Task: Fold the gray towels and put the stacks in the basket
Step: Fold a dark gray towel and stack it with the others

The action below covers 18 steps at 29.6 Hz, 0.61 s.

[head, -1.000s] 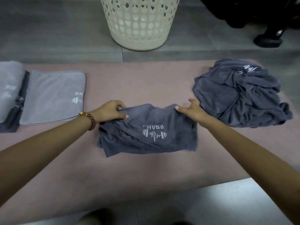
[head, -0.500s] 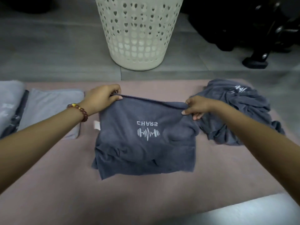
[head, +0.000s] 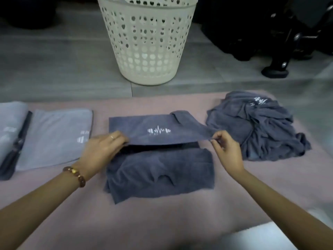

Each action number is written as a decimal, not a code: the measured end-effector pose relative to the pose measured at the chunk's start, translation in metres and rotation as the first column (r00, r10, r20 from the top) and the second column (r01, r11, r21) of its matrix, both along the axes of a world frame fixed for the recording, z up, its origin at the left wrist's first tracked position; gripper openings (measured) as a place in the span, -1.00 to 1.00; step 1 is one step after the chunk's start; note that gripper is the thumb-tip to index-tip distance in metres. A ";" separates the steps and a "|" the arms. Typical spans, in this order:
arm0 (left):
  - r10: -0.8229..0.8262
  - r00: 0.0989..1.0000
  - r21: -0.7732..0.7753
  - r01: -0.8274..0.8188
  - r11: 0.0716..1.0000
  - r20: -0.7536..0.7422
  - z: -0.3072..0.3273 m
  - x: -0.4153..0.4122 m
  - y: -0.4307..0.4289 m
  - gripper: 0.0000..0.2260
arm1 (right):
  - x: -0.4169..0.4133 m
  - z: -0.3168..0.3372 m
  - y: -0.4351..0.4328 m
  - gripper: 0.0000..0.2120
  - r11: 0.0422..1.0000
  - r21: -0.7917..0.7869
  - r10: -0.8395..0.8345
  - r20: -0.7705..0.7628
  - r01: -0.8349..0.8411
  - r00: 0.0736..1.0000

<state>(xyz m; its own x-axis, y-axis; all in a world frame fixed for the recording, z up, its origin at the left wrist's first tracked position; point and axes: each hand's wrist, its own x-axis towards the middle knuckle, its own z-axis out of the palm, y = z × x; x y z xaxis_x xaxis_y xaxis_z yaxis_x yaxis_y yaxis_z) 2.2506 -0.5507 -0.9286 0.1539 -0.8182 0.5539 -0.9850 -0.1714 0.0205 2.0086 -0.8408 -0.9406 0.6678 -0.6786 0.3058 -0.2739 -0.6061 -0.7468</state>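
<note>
Centrally, on the pink-covered worktop [head: 162, 219], a dark gray towel [head: 158, 170] is laid out, and its upper layer is held up by both hands. The left end of that layer's near edge is gripped by the left hand [head: 106, 150], with the fingers curled over the cloth. A ring [head: 112, 137] is seen on one finger and a beaded bracelet [head: 76, 175] on the wrist. The right corner of the same edge is pinched by the right hand [head: 226, 148] between thumb and fingertips. Between the two hands the layer is stretched and lifted clear of the wrinkled lower part of the towel, which is spread on the worktop nearer the person. A white logo [head: 159, 130] is shown on the lifted layer, just beyond the hands.

Near the right hand, on its right and apart from it, a crumpled heap of dark gray towels [head: 257, 130] is piled. To the left of the left hand a folded light gray towel [head: 54, 138] is laid flat. A dark strip [head: 22, 141] and a second light gray towel [head: 9, 123] are seen beside it. Beyond the worktop a cream perforated basket [head: 147, 42] is stood upright on the gray floor [head: 54, 73]; its contents cannot be made out.
</note>
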 end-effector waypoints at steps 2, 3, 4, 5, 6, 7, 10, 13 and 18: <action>-0.067 0.998 0.244 0.069 0.967 -0.016 -0.034 -0.017 0.023 -0.90 | -0.028 -0.034 0.010 -0.71 0.993 0.104 0.075 -0.140 -0.061 0.987; -0.079 0.996 0.330 0.090 0.940 -0.045 -0.047 -0.023 0.032 -0.88 | -0.038 -0.049 0.014 -0.70 0.985 0.156 0.098 -0.200 -0.067 0.975; -0.063 0.995 0.382 0.090 0.920 -0.084 -0.057 -0.028 0.039 -0.85 | -0.045 -0.060 0.018 -0.69 0.980 0.191 0.105 -0.252 -0.057 0.962; -0.028 0.991 0.401 0.077 0.913 -0.127 -0.064 -0.032 0.046 -0.81 | -0.050 -0.069 0.020 -0.69 0.974 0.224 0.094 -0.273 -0.031 0.957; 0.005 0.986 0.400 0.063 0.914 -0.166 -0.068 -0.034 0.050 -0.78 | -0.051 -0.073 0.021 -0.71 0.968 0.251 0.065 -0.266 0.005 0.962; 0.026 0.981 0.392 0.052 0.918 -0.193 -0.069 -0.036 0.052 -0.76 | -0.050 -0.074 0.020 -0.77 0.960 0.276 0.029 -0.244 0.041 0.969; 0.043 0.969 0.320 0.038 0.947 -0.243 -0.066 -0.041 0.056 -0.79 | -0.045 -0.066 0.023 -0.89 0.959 0.273 -0.036 -0.130 0.071 0.991; 0.006 0.975 0.245 0.049 0.968 -0.220 -0.061 -0.047 0.056 -0.85 | -0.050 -0.055 0.029 -0.87 0.991 0.084 -0.104 -0.029 0.107 0.994; -0.083 0.966 0.322 0.162 0.933 -0.246 -0.072 -0.060 0.061 -0.75 | -0.074 -0.066 0.015 -0.88 0.904 -0.338 0.168 -0.282 -0.262 0.945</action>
